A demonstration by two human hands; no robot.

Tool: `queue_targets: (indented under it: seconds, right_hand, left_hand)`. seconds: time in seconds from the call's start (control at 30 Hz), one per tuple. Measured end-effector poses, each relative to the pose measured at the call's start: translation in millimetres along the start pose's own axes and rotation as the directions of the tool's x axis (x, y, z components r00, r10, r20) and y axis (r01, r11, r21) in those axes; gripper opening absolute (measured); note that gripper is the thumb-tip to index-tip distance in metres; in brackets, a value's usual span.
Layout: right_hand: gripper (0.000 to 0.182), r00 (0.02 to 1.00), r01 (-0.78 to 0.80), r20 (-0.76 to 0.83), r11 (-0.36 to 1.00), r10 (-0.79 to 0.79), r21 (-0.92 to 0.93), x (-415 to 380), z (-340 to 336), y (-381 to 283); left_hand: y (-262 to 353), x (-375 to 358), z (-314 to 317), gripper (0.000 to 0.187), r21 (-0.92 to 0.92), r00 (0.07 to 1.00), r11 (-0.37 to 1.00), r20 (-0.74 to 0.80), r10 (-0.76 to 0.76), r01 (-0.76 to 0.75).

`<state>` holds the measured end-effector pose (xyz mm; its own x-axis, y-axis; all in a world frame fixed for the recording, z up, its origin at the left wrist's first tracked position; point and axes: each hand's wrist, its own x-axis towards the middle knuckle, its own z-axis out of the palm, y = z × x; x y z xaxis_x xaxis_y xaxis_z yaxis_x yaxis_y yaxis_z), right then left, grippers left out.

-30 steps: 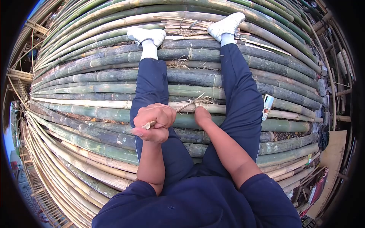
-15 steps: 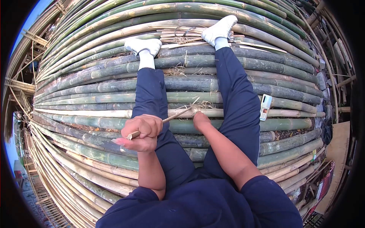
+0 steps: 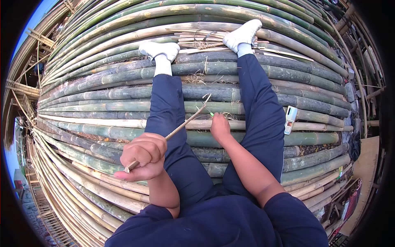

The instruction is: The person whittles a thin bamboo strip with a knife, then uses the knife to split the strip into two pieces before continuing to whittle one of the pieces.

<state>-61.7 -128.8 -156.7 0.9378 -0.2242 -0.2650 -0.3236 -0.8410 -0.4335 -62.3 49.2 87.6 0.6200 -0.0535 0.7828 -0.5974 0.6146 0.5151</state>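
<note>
In the head view, the left hand's [image 3: 144, 155] fingers wrap a thin stick [image 3: 181, 127], slanting above the bamboo poles [image 3: 210, 92]; the right hand's [image 3: 221, 126] fingers close on a small green item [image 3: 212, 114], mostly hidden. This looks like paring; another stroke would call for steadying the stick.

I sit on bamboo poles [image 3: 222, 93] laid side by side, running left to right. My white shoes [image 3: 242, 34] rest far off – split strips [image 3: 193, 42] lie between them, curled shavings [image 3: 196, 77] nearer me. A phone [image 3: 290, 119] lies just right of my right leg [image 3: 263, 107].
</note>
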Motion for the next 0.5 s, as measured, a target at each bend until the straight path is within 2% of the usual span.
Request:
queue_targets:
  seconds: [0.03, 0.17, 0.27, 0.33, 0.47, 0.5]
  right_hand:
    - [0.012, 0.998, -0.012, -0.055, 0.995, 0.006, -0.095, 1.3, 6.3, 0.3]
    - [0.008, 0.996, -0.084, -0.029, 0.994, 0.082, -0.065, 0.8, 27.5, -3.0]
    - [0.008, 0.992, -0.096, -0.096, 0.989, 0.086, -0.115, 2.7, 42.6, -2.9]
    - [0.009, 0.993, -0.112, 0.017, 0.992, 0.114, -0.059, 6.1, 42.7, -1.7]
    - [0.010, 0.995, -0.093, 0.036, 0.996, 0.093, -0.001, 12.1, 31.5, 2.2]
    - [0.012, 0.989, -0.135, 0.068, 0.990, 0.133, 0.033, 15.4, 28.2, 4.4]
  left_hand:
    - [-2.7, -1.4, -1.6, 0.070, -0.001, 1.000, 1.000, 0.000, 0.002, -0.002]
    - [-8.3, -2.2, -3.7, 0.069, -0.003, 1.000, 1.000, -0.004, -0.029, 0.029]
    - [-8.8, -1.4, -4.8, 0.069, -0.002, 0.999, 0.999, 0.002, -0.033, 0.033]
    - [-9.0, -1.5, -3.7, 0.069, -0.005, 0.999, 0.999, 0.008, -0.034, 0.034]
    - [-7.6, -1.5, -9.0, 0.069, 0.000, 0.999, 0.999, -0.008, -0.036, 0.036]
    - [-7.1, -1.9, -11.9, 0.069, -0.005, 0.999, 0.999, -0.019, -0.034, 0.034]
